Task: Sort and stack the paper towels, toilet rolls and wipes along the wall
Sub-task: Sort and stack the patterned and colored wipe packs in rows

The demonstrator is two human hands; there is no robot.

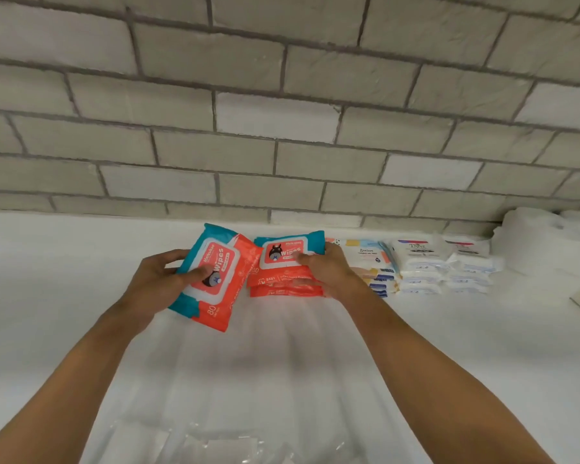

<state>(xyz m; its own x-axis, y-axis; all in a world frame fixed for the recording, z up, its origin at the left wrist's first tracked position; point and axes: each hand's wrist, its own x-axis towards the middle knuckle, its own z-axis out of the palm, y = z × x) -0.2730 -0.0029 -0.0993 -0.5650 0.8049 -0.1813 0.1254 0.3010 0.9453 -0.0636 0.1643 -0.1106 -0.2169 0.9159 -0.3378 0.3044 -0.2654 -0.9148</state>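
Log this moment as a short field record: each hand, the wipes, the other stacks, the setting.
left hand: grips a loose red wipes pack, tilted, just left of the stack
right hand: holds the right end of the red wipes stack, thumb on its top pack
stack position: close to the brick wall
row to the right: pastel wipes stack, then white wipes stacks, then toilet rolls at the far end
foreground: clear plastic wrap on the white surface
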